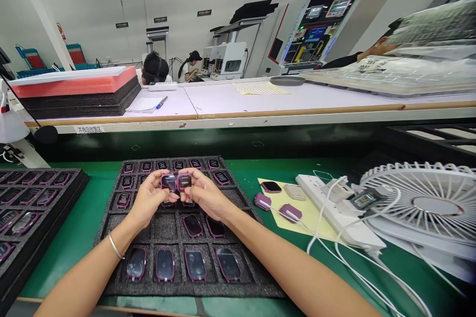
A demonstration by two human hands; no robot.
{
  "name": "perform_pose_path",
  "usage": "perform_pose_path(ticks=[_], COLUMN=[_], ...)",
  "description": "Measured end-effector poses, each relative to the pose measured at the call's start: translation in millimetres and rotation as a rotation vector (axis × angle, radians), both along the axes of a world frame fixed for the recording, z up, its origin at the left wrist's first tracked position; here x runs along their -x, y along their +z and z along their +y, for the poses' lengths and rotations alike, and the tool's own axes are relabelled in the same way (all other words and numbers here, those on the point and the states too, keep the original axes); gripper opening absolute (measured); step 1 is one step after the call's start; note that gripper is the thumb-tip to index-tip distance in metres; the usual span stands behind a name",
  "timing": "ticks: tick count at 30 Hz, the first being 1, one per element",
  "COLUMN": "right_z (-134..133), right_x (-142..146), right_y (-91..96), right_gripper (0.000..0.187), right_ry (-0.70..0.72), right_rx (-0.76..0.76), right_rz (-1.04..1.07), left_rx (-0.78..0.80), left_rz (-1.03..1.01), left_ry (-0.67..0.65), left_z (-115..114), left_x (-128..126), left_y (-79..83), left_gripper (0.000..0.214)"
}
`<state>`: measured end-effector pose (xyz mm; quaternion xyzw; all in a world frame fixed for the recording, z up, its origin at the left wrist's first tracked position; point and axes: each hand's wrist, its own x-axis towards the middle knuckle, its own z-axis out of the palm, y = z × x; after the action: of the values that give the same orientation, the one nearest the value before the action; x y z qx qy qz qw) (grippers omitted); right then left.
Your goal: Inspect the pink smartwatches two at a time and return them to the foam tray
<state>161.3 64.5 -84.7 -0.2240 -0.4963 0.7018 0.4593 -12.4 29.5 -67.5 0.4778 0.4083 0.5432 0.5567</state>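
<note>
My left hand (147,195) grips a purple-framed smartwatch body (168,183) by its edges, dark screen up. In my right hand (204,192), a second smartwatch body (184,182) is pinched between thumb and fingers. The two watch bodies are held side by side, almost touching, above a black foam tray (163,230). Several purple watch bodies lie in the tray's compartments, among them a watch in the front row (195,264). The far rows hold watches with white marks lit on their screens. A metal bangle (116,245) circles my left wrist.
Another foam tray of watches (40,193) is at left. At right, purple chargers (290,212) lie on yellow paper (275,183) beside a power strip (334,213), white cables and a fan (420,203). Behind runs a raised shelf (230,104); people sit beyond it.
</note>
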Motion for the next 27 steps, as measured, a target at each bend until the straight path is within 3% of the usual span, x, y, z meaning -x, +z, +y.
perform_pose_path(ticks=[11,27], right_z=[0.5,-0.3], right_x=[0.7,-0.4], right_y=[0.0,0.0], right_gripper=[0.048,0.045], right_ry=[0.021,0.023], right_rx=[-0.003,-0.04], right_rz=[-0.003,-0.008], left_rx=[0.046,0.042], left_rz=[-0.048,-0.076], left_ry=[-0.01,-0.021], left_z=[-0.8,1.3], left_x=[2.5,4.6], left_y=[3.8,1.3], left_gripper=[0.051,0.041])
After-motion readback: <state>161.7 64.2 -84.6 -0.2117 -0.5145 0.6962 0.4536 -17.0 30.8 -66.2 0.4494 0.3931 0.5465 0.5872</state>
